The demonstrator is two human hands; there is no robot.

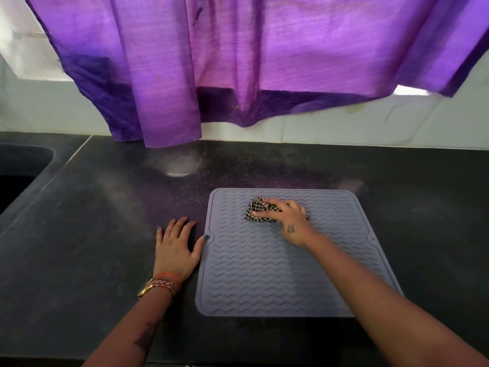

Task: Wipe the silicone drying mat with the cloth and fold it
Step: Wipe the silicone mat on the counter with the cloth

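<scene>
1. At the far left we see the corner of a sink (23, 165) sunk into the dark counter (105, 234).
2. Our left hand (176, 250) lies flat on the counter with fingers straight and spread, holding nothing; its thumb tip touches the left edge of the mat. A watch (156, 286) and a band sit on that wrist.
3. The mat (264, 274) is grey-blue, square with rounded corners, ribbed with wavy lines and a raised rim. It lies flat and unfolded on the counter, just right of our left hand.
4. The cloth (258, 209) is small, crumpled, dark-and-light checked. It sits on the far part of the mat, under our fingers.
5. Our right hand (287, 219) presses down on the cloth, fingers stretched over it; the hand is blurred, so we cannot tell whether the fingers grip it.
6. A purple curtain (238, 62) hangs behind, above the counter.
</scene>
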